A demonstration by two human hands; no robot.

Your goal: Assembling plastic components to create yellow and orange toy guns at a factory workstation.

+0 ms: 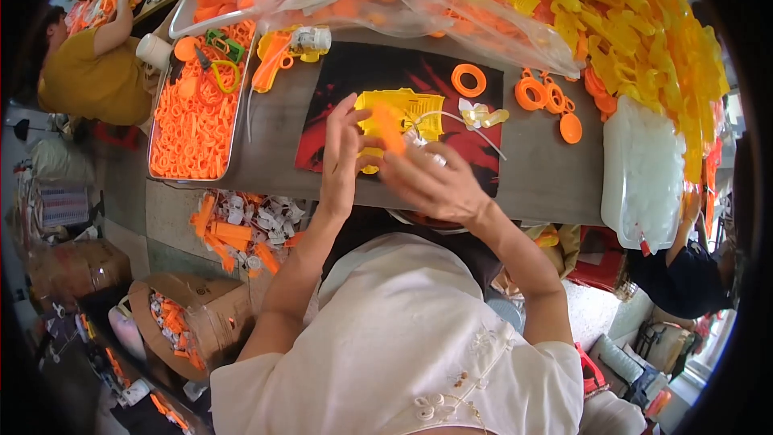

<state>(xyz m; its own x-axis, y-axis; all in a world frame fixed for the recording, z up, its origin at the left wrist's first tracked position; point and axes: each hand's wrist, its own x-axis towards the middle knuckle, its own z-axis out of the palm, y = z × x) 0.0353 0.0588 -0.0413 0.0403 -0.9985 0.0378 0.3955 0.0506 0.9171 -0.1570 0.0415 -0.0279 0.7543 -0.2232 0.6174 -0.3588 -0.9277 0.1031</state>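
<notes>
A yellow translucent plastic shell [423, 109] lies on a black and red mat [338, 72], with white tubing and small metallic-looking parts in it. Above the shell is an orange plastic part [388, 127], smeared by motion. My right hand [439, 184] reaches in from the right, its fingertips closed on the lower end of this part. At the shell's left side my left hand [341, 149] is raised, fingers apart and slightly curved, with nothing visible in it. A clear yellowish plastic piece [481, 115] and an orange ring [469, 80] lie to the right on the mat.
At left stands a metal tray [150, 141] of small orange parts, with scissors [216, 66] on top. An orange and yellow toy gun [278, 56] lies beside it. A translucent white bin [640, 177] is at right. Yellow shells [636, 24] are heaped behind. Another person [97, 72] sits far left.
</notes>
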